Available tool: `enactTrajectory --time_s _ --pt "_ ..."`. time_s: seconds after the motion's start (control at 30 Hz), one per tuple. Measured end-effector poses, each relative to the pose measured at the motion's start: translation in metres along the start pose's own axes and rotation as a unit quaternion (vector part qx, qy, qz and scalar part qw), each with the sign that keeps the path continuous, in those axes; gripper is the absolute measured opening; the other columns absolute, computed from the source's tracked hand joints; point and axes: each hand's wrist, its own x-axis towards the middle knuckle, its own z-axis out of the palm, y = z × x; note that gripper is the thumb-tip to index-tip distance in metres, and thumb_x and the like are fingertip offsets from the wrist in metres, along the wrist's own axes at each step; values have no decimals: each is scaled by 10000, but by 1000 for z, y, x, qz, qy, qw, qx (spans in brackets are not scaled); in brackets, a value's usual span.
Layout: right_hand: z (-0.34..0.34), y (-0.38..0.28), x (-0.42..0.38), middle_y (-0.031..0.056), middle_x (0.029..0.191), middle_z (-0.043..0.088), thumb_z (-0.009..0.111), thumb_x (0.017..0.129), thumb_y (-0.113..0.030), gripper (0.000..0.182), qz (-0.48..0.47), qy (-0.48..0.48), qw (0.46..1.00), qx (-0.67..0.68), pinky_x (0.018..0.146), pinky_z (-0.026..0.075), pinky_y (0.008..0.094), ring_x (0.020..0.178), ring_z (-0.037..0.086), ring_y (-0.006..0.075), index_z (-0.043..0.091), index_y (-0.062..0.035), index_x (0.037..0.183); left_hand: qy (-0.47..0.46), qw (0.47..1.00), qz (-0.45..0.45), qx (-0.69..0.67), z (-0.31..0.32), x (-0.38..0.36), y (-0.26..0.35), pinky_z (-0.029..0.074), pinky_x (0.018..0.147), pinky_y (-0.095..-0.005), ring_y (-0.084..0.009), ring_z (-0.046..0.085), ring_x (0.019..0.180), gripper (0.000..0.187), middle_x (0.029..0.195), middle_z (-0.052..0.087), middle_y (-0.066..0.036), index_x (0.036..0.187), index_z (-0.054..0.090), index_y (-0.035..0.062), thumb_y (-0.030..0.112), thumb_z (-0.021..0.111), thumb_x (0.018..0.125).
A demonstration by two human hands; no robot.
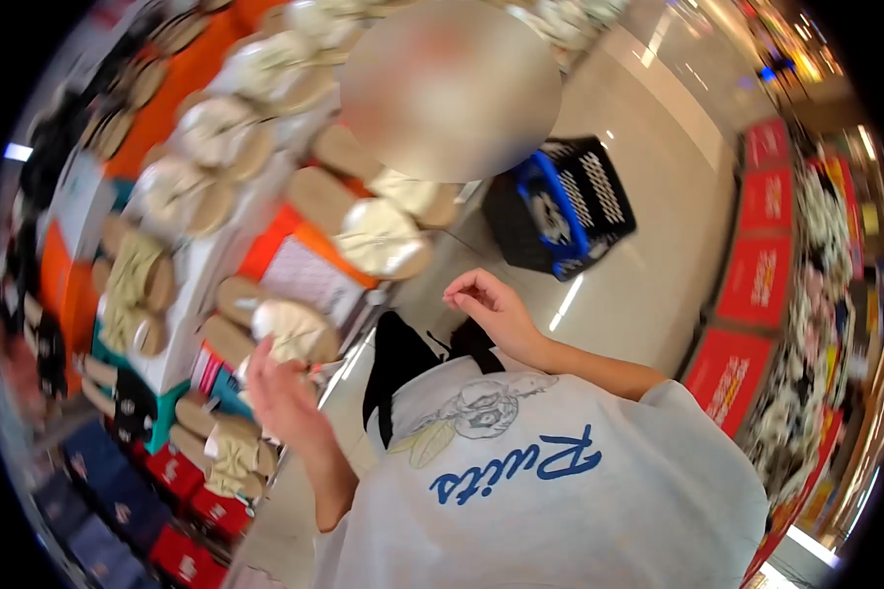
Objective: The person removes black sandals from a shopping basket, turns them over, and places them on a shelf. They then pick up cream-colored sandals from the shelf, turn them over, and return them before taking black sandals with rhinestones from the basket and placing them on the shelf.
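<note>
My left hand point(290, 401) is slightly blurred, its fingers loosely stretched and apart, with nothing visible in it. It overlaps the edge of the shoe display, right beside a cream slide sandal point(300, 329) with a gathered strap. Below it sits another pair of slide sandals point(234, 461) with beige straps. My right hand point(496, 309) hangs in front of my white shirt point(599, 491), fingers curled in toward the thumb and nothing showing between them. Beyond that hand, on the floor, stands a black and blue shopping basket point(565, 211).
Rows of cream bow sandals point(383, 236) lie on shoe boxes along the left, with an orange box point(290, 255) among them. A blurred round patch hides the area ahead. Shiny tiled floor point(668, 147) runs between this display and red-signed bins point(756, 280) on the right.
</note>
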Motion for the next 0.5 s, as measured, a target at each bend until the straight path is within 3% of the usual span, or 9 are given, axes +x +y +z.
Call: enactTrajectory --time_s 0.07,0.2,0.23,0.27,0.33,0.37,0.4,0.5 --pt "-47 7 -26 32 938 555 495 876 -39 92 -4 59 998 9 796 422 230 888 534 96 528 -32 961 -113 985 -128 -24 67 -28 -21 398 576 -201 -62 480 640 268 751 530 -14 1142 500 2 114 429 909" --pt "-122 29 -70 68 954 505 529 843 -46 120 -42 161 979 -121 766 449 261 882 532 142 529 -32 962 -376 907 -190 16 159 -85 -76 404 620 -200 -61 479 660 280 952 530 -42 1149 505 34 55 442 878" --pt "-137 35 -79 83 959 488 546 827 -51 136 -69 185 962 -188 754 457 274 876 531 165 529 -30 961 -416 891 -172 48 173 -94 -97 414 702 -217 -86 518 810 283 1043 524 -59 1148 506 33 68 467 870" --pt "-150 43 -88 83 959 488 546 827 -51 136 -66 196 961 -184 754 457 274 876 531 165 529 -30 961 -426 886 -176 51 188 -103 -115 414 702 -217 -86 518 810 283 1043 524 -59 1148 506 33 68 467 870" --pt "-169 57 -104 106 967 476 568 803 -59 161 -50 193 957 -213 737 469 295 869 529 203 528 -26 956 -470 870 -89 122 216 -119 -143 403 838 -263 -140 493 1022 309 1164 487 -81 1164 491 27 92 498 863" --pt "-174 58 -111 112 976 486 573 798 -66 166 -41 193 961 -196 768 464 309 880 527 213 530 -36 956 -435 888 -115 91 230 -125 -153 354 939 -304 -185 434 1142 349 1226 465 -94 1194 465 29 121 523 862" --pt "-180 59 -117 112 976 486 573 798 -66 166 -41 196 961 -192 768 464 309 880 527 213 530 -36 956 -409 896 -158 75 245 -125 -157 320 980 -315 -196 424 1153 423 1276 430 -102 1251 408 35 155 538 867" --pt "-194 56 -128 103 980 484 584 803 -98 168 -11 163 968 -190 865 419 348 953 501 221 539 -57 959 -381 902 -191 64 277 -122 -165 273 1029 -319 -189 324 1249 518 1358 340 -89 1329 302 42 195 528 889"
